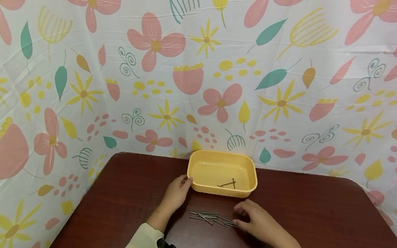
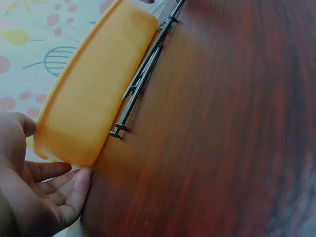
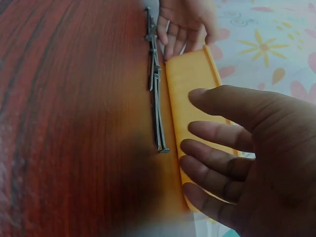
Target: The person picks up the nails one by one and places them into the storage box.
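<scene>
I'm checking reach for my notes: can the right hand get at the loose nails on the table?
Probably yes: the right hand looks empty, close beside the loose nails, with nothing visible between them.

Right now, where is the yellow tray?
Head view: the yellow tray sits at the table's far edge, beyond the scattered nails, left hand at its left end.

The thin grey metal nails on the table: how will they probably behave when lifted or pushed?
The thin grey metal nails look straight and rigid, so they should stay stiff when lifted. Being slim and flat-headed, they may roll in a curve if pushed across the smooth reddish-brown wood-grained table. Several lie crossed, so lifting one could disturb its neighbours.
</scene>
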A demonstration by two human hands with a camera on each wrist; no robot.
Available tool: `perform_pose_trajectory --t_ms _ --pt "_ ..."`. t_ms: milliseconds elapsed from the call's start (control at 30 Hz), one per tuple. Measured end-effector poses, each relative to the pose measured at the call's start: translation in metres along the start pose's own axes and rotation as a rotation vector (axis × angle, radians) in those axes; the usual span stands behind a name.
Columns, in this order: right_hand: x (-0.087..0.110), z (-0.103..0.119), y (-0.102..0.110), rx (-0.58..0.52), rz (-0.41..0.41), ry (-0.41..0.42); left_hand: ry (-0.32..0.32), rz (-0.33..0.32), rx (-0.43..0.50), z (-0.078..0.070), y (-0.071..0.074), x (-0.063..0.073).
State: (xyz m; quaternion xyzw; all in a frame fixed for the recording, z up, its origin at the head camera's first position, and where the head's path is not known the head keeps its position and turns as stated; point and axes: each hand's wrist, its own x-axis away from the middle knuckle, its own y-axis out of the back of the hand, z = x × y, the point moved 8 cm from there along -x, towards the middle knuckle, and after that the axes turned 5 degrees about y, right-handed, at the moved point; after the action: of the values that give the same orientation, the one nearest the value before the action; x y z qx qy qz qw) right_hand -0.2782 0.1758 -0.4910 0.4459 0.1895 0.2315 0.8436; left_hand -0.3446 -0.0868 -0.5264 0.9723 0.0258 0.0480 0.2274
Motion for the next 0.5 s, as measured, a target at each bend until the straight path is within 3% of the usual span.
perform_pose_trajectory --t_ms 200,500 --pt "0.0029 -0.0014 -0.0078 -0.028 0.054 0.001 -0.004 -0.004 0.003 -0.0016 0.0002 0.0007" --pt "0.0027 0.0006 -0.0107 -0.004 0.03 0.054 -0.006 -0.016 -0.009 -0.0011 0.0005 0.0002"
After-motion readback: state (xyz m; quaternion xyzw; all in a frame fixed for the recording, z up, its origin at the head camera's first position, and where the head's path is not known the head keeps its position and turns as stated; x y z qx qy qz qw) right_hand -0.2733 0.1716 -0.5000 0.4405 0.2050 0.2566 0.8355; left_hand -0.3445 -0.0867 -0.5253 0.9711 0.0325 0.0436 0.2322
